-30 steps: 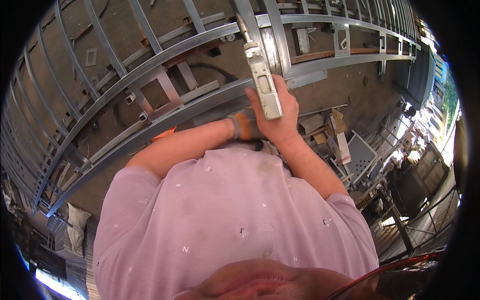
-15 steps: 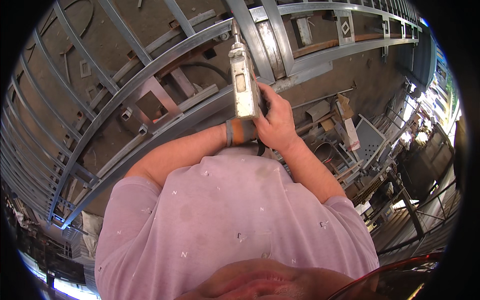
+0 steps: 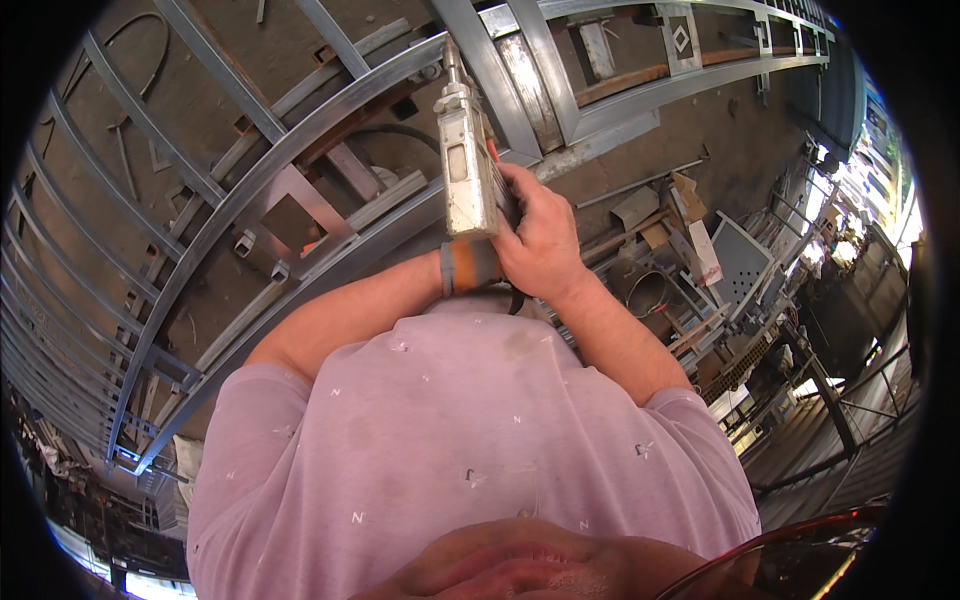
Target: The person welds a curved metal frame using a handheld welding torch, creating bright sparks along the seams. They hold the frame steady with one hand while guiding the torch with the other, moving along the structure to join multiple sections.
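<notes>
My bare right hand (image 3: 540, 235) is wrapped round the grip of a scuffed silver-grey welding gun (image 3: 466, 185), which has a boxy body and a narrow nozzle. The nozzle reaches away from me to a joint on a galvanized steel frame (image 3: 475, 75), where a curved rail meets a wide upright. I cannot tell whether the tip touches the metal. My left hand (image 3: 470, 268) wears a grey and orange glove and sits low behind the gun's rear end. Its fingers are hidden by the gun and my right hand.
Curved frame bars (image 3: 140, 130) spread across the left. A square metal plate with a cut-out (image 3: 325, 212) lies beyond the near rail. At right are cardboard pieces (image 3: 688, 198), a perforated metal sheet (image 3: 740, 272) and scrap. A thin rod (image 3: 640, 184) lies on the floor.
The gun and both hands appear slightly further left and up in the picture, and the frame shifts much the same way. My grip looks unchanged.
</notes>
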A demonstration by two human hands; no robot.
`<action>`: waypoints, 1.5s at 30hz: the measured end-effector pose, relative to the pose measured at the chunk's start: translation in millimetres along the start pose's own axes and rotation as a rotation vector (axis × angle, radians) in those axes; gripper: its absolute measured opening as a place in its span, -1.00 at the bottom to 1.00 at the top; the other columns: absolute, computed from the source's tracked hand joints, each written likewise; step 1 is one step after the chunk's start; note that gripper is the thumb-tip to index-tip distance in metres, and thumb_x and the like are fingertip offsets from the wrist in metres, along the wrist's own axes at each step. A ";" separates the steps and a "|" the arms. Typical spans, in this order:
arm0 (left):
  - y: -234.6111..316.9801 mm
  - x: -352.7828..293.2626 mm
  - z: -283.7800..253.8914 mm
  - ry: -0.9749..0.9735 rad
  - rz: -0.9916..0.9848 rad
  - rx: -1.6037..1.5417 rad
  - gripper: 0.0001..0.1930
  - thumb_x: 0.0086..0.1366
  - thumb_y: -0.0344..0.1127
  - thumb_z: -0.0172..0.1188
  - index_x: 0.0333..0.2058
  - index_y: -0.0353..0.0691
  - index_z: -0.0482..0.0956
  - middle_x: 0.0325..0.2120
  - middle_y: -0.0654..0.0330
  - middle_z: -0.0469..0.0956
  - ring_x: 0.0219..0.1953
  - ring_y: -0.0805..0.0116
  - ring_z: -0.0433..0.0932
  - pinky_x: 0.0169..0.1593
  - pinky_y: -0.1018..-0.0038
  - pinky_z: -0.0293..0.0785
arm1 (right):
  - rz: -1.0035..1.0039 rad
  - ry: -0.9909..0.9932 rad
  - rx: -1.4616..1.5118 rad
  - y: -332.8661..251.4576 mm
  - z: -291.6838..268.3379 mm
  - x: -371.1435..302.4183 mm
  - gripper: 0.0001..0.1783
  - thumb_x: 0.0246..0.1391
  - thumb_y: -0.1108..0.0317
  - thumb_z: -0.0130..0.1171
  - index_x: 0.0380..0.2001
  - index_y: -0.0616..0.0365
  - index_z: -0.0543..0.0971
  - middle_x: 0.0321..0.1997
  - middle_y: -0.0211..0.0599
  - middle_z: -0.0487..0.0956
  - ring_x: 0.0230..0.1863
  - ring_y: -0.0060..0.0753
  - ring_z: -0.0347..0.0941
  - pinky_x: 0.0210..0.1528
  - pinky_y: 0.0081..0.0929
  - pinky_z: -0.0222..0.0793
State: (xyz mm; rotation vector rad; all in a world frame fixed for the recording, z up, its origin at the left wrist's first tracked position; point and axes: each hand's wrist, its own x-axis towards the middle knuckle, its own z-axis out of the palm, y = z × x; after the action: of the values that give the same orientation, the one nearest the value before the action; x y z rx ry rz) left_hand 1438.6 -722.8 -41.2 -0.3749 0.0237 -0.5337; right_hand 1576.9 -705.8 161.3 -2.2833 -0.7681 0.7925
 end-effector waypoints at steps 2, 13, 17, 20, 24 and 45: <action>1.9 2.2 8.6 -0.035 0.006 -0.031 -0.58 0.66 -0.18 -0.20 0.38 -0.10 0.25 0.35 0.23 0.33 0.38 0.42 0.31 0.44 0.42 0.25 | 0.018 0.012 0.002 1.7 3.5 -0.6 -0.53 0.08 0.33 0.30 0.06 0.21 0.51 -0.28 0.06 0.65 -0.24 0.25 0.56 -0.17 0.06 0.46; 13.0 -39.7 -4.1 0.141 -0.007 0.567 -0.63 0.59 -0.36 -0.07 0.30 -0.06 0.39 0.28 0.24 0.40 0.32 0.44 0.37 0.38 0.44 0.33 | 0.057 0.025 -0.068 -12.4 4.4 0.7 -0.53 0.07 0.30 0.31 0.05 0.18 0.52 -0.34 0.02 0.66 -0.29 0.23 0.58 -0.19 0.05 0.48; 3.0 -14.8 -1.3 0.041 0.050 0.986 -0.59 0.60 -0.29 -0.06 0.36 -0.10 0.29 0.32 0.21 0.33 0.37 0.45 0.30 0.42 0.43 0.27 | 0.065 0.023 -0.077 -12.6 4.8 1.7 -0.54 0.06 0.28 0.32 0.03 0.18 0.52 -0.34 0.04 0.66 -0.31 0.24 0.59 -0.21 0.06 0.49; 0.0 -6.6 3.5 -0.012 0.039 0.962 -0.56 0.61 -0.27 -0.05 0.38 -0.12 0.25 0.34 0.19 0.30 0.39 0.46 0.26 0.44 0.42 0.24 | 0.058 0.044 -0.041 -15.3 5.2 2.4 -0.54 0.06 0.27 0.32 0.02 0.18 0.52 -0.35 0.05 0.66 -0.32 0.24 0.60 -0.22 0.06 0.49; -2.0 -12.4 -2.9 -0.009 -0.055 0.385 -0.57 0.59 -0.31 -0.02 0.37 -0.12 0.27 0.34 0.19 0.31 0.39 0.47 0.26 0.42 0.43 0.26 | 0.084 0.019 -0.072 -18.5 4.7 2.7 -0.55 0.06 0.26 0.32 0.00 0.19 0.53 -0.32 0.05 0.67 -0.29 0.22 0.61 -0.21 0.05 0.50; -1.5 -20.0 2.6 0.039 -0.047 0.227 -0.60 0.61 -0.28 -0.05 0.35 -0.11 0.30 0.30 0.20 0.37 0.36 0.46 0.34 0.40 0.43 0.32 | 0.106 0.022 -0.066 -25.0 3.5 2.2 -0.56 0.06 0.26 0.33 -0.02 0.21 0.53 -0.31 0.05 0.67 -0.28 0.19 0.64 -0.22 -0.01 0.54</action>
State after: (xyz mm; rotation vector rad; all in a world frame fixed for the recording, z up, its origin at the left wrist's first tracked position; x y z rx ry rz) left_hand 1420.8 -713.1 -39.7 -0.1433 -0.0079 -0.5838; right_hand 1567.9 -686.7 175.4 -2.4041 -0.6774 0.7984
